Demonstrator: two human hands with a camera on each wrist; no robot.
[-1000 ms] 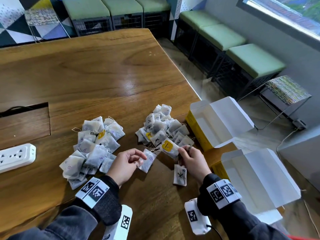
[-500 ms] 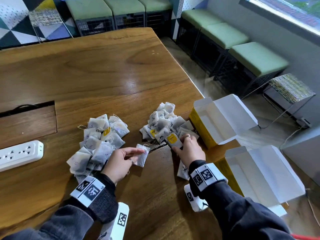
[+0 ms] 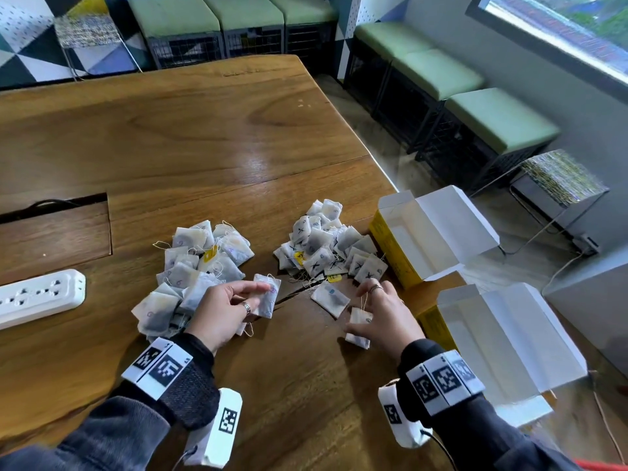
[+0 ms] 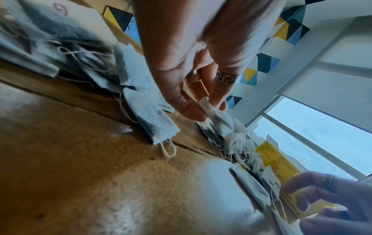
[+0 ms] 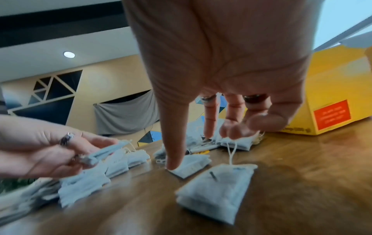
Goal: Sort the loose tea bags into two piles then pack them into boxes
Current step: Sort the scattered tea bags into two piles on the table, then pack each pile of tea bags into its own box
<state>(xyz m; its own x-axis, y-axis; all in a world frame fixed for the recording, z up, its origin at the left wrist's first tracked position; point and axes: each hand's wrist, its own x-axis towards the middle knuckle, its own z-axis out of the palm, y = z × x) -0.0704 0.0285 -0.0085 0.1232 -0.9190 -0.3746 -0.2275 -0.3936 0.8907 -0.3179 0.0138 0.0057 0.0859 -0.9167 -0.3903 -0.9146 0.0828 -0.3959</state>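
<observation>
Two piles of white tea bags lie on the wooden table (image 3: 204,147): the left pile (image 3: 190,266) with purple marks, the right pile (image 3: 326,243) with black crosses. My left hand (image 3: 261,294) pinches one tea bag (image 3: 270,300) (image 4: 217,117) between thumb and fingers, just right of the left pile. My right hand (image 3: 368,302) (image 5: 231,135) hovers near the right pile, fingertips pinching the string of a small tea bag (image 3: 358,329) (image 5: 217,187) below the palm. Its thumb touches another loose bag (image 3: 331,299) (image 5: 191,165) on the table.
Two open yellow boxes with white flaps sit at the table's right edge, the far box (image 3: 401,232) beside the right pile, the near box (image 3: 438,321) by my right wrist. A white power strip (image 3: 37,297) lies far left. A cable recess (image 3: 54,229) is cut into the table.
My right hand has left the yellow-tagged bag at the right pile and drawn back toward me, now pinching a bag's string. My left hand still holds its bag, lifted slightly.
</observation>
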